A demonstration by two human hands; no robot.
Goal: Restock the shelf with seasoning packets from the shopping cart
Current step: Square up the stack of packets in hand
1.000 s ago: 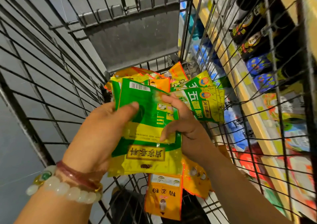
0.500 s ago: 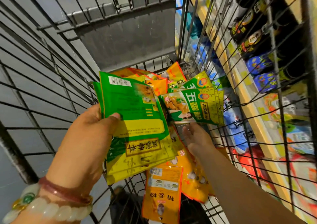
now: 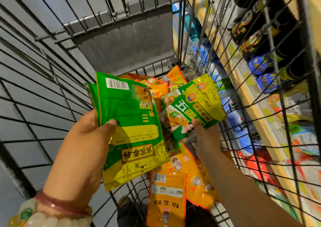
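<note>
Head view looks straight down into the cart (image 3: 52, 80), whose wire walls keep the loose stock corralled while it stands right beside the shelf (image 3: 250, 94), close enough that a load could go across in one reach. That shelf shows through the right-hand wire, lined with dark bottles and bright packs, all blurred.

Orange packets (image 3: 166, 195) lie scattered on the cart floor, unsorted, which is likely why the person is picking out like with like.

Left hand (image 3: 81, 150) grips a green stack (image 3: 132, 132) of packets, thumb pressed across the top face and fingers hidden behind, so the stack is fanned upright and out of the way of the pile. It seems to serve as the collecting hand.

Right hand (image 3: 206, 139) reaches under a green-and-yellow packet (image 3: 191, 112) lying on others of its kind; the thumb lies on its lower edge and the fingers are hidden beneath, so this reads as a pinch, though I cannot be sure it is lifted clear.

Nothing has reached the shelf from this handful; gathering looks to be the step in hand.
</note>
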